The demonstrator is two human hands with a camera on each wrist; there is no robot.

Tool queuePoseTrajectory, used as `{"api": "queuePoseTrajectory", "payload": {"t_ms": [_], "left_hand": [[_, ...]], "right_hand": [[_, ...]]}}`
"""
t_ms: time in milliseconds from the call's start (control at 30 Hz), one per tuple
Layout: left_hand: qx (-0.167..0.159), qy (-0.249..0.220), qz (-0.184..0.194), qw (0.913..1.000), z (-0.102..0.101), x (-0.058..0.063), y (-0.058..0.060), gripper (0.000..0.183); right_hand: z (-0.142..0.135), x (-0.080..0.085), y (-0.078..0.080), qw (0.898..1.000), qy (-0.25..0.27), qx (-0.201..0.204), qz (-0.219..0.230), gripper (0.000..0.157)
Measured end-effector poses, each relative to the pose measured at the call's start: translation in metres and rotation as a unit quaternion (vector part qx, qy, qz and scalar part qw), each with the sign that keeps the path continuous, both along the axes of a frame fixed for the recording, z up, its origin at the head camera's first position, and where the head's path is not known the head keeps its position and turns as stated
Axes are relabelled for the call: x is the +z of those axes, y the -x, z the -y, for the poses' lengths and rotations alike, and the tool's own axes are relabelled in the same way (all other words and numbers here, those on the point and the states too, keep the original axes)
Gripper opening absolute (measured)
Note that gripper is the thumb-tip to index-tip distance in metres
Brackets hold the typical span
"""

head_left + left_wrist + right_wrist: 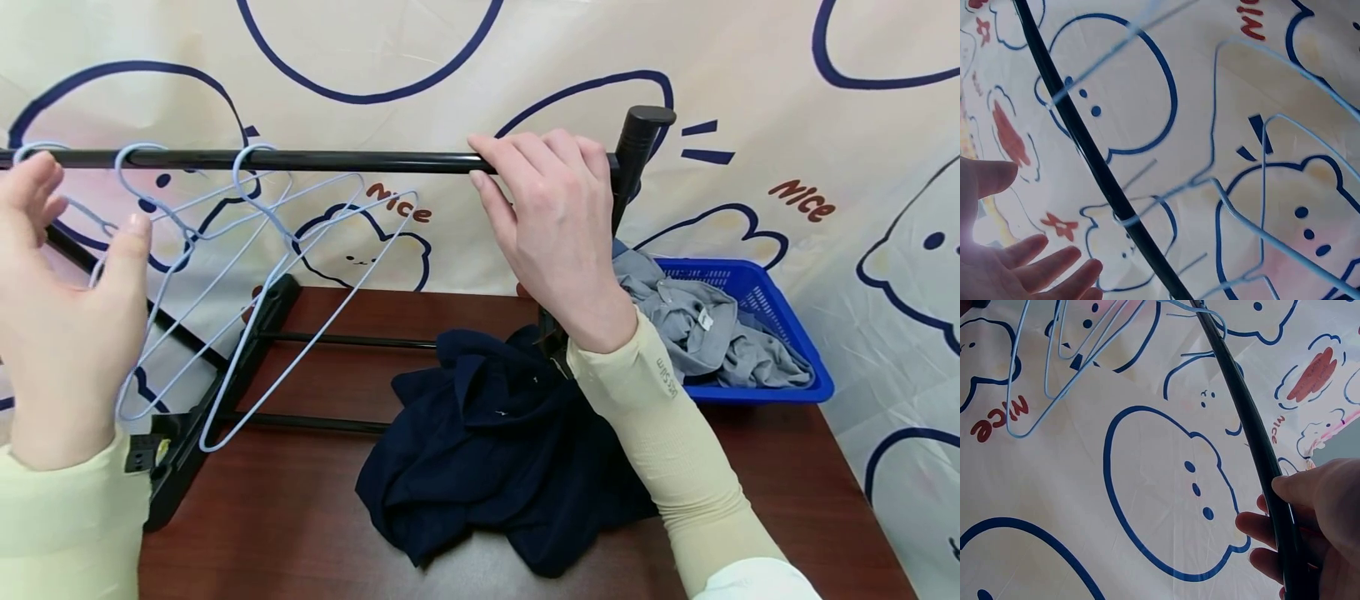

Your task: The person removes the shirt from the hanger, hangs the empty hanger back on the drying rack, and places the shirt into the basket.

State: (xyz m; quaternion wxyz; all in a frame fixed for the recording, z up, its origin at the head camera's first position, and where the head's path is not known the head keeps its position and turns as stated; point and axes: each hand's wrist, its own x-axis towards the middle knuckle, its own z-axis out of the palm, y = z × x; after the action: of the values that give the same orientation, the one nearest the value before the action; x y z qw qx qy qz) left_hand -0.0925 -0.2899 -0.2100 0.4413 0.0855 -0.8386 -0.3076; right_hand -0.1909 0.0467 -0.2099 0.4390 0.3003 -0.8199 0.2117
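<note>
My right hand [551, 221] holds the black rail [375, 162] of a clothes rack near its right end post. In the right wrist view its thumb lies on one side of the rail [1250, 422] and its fingers come round the other. My left hand [75, 283] is raised at the rail's left end, fingers spread and apart from one another, holding nothing. Beside it, several light-blue wire hangers [255, 367] hang on the rail by their hooks. The left wrist view shows the left palm and fingers apart from the rail [1104, 169].
A dark navy garment [487, 442] lies crumpled on the brown table [262, 517], partly over the rack's lower bars. To the right stands a blue basket [813, 379] with crumpled grey clothing [705, 325]. A patterned curtain [450, 50] hangs behind.
</note>
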Motion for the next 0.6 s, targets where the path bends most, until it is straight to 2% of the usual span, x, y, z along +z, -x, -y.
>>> {"api": "queuePoseTrajectory", "payload": {"t_ms": [200,300,467,600], "left_hand": [[-0.025,0.062,-0.057,0.9961,-0.01,-0.007,-0.001,0.059],[-0.05,0.078,-0.074,0.993,-0.014,-0.01,-0.001,0.062],[-0.096,0.078,-0.083,0.9888,-0.024,-0.018,0.0,0.067],[-0.123,0.081,-0.074,0.9863,-0.034,-0.025,-0.002,0.07]], "right_hand": [[0.001,0.0,0.0,1.0,-0.003,-0.003,0.002,0.035],[0.001,0.0,0.0,1.0,-0.003,-0.004,0.001,0.035],[0.001,0.0,-0.001,1.0,0.0,-0.003,-0.001,0.035],[0.001,0.0,-0.001,1.0,0.002,-0.003,-0.002,0.034]]}}
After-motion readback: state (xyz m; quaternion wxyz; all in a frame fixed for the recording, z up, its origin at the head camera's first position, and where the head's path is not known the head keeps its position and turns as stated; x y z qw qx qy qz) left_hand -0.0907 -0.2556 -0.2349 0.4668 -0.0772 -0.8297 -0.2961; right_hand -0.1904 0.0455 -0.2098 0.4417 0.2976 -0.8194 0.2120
